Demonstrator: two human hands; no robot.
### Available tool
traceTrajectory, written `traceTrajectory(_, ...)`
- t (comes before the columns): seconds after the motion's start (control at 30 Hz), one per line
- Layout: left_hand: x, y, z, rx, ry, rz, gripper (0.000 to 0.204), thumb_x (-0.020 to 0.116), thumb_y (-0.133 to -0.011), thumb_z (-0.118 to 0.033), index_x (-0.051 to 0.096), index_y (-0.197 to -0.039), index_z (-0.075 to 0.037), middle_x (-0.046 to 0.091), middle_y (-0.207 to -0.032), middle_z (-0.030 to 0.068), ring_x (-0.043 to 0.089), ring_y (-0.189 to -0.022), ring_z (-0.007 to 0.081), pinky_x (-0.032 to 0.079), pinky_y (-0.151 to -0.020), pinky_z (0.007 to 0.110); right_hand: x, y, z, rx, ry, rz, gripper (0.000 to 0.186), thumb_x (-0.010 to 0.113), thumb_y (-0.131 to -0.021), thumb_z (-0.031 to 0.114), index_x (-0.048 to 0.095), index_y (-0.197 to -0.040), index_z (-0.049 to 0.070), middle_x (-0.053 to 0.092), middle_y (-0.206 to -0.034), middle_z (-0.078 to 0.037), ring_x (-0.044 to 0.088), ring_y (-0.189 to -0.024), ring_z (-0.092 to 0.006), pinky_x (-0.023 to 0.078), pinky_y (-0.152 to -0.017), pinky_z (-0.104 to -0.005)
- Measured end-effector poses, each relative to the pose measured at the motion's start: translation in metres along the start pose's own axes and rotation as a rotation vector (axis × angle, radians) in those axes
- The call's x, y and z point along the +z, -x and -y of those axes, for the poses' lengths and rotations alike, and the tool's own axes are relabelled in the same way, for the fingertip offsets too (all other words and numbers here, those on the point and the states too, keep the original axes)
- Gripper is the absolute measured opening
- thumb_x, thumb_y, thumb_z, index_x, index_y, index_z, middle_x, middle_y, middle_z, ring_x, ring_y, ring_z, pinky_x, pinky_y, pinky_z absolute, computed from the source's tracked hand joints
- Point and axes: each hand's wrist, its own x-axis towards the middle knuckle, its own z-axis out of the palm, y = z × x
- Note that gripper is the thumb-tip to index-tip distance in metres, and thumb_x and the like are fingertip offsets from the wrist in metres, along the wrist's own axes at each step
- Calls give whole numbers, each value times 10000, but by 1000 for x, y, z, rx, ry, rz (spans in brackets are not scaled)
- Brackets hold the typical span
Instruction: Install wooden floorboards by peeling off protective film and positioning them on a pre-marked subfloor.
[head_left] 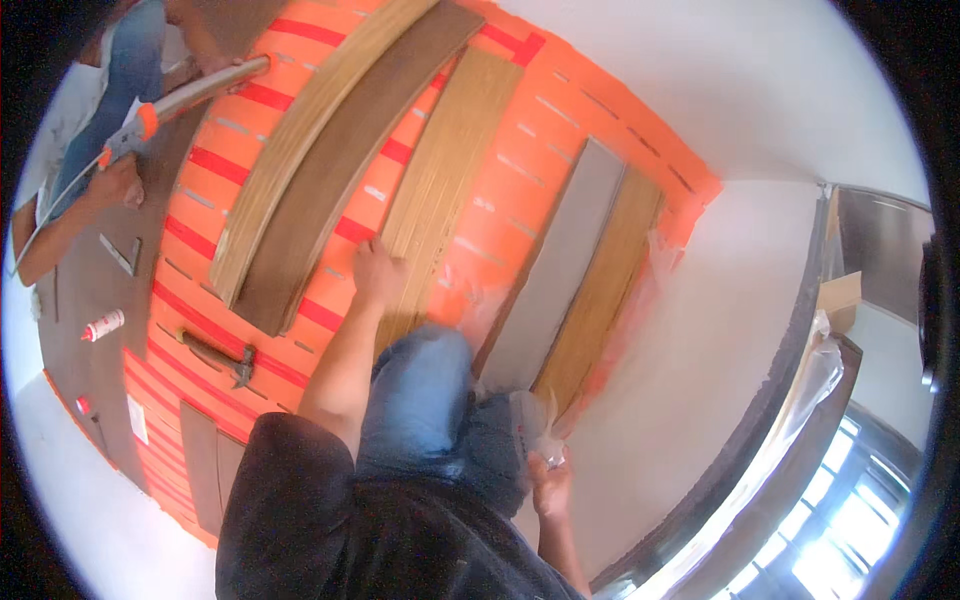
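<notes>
Tan wood-grain floor plank [450,150]: flat on orange underlayment [550,150], long axis running forward and slightly rightward from the left hand [380,270], the nearer, fingers curled at its left edge; whether gripping, cannot tell. Right hand [550,487]: farther back, closed on crumpled clear plastic film [548,446].

No legible txt in view. Btl [103,325], far L: white w/ red label, print too sm. & blurred to read. Underlay [530,200], orange: pale print-like marks either side of mid plank [455,150], too blurred to make out as letters or nos. Gun [185,98], upper L: sm. dark mark on its grey part nr the handle, can't tell if letter, logo or sign. Slip [138,420], white, lower L: too sm. to tell if printed.
</notes>
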Motion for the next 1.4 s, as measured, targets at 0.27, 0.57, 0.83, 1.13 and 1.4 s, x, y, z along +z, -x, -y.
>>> traceTrajectory(0.27,-43,-42,6,47,493,578,647,766,-760,-222,553,-1313,38,610,-1270,275,595,-1219,422,495,-1028,483,24,34,-14,-147,-71,1,365,741,-921,226,545,-1163,37,635,-902,-49,605,-715,-149,518,-642,-322)
traceTrajectory(0.57,-84,60,-23,182,159,58,264,577,-931,-50,541,-1189,-6,573,-1297,220,593,-1216,405,487,-1023,537,15,88,-22,-208,-58,-137,302,714,-929,198,555,-1123,31,623,-860,-51,604,-713,-153,507,-629,-325)
traceTrajectory(0.83,-24,124,4,425,-124,-110,527,580,-957,-172,464,-1463,-82,506,-1446,165,504,-1317,381,342,-1111,660,26,115,-51,-296,78,-142,395,745,-891,278,584,-1116,-3,640,-934,-85,609,-828,-177,508,-739,-343)
traceTrajectory(1.13,-3,128,22,195,-126,0,631,655,-939,-311,452,-1500,-105,369,-1578,201,334,-1442,484,232,-1175,671,12,128,-52,-236,193,-160,437,742,-913,313,567,-1175,11,646,-942,-86,624,-834,-176,521,-721,-351)
traceTrajectory(1.4,11,213,148,443,-16,213,360,527,-998,-203,588,-1341,-109,633,-1234,179,629,-1132,367,512,-965,468,5,115,-60,-107,16,-80,338,739,-916,247,610,-1146,35,641,-963,-46,613,-812,-165,521,-702,-342)
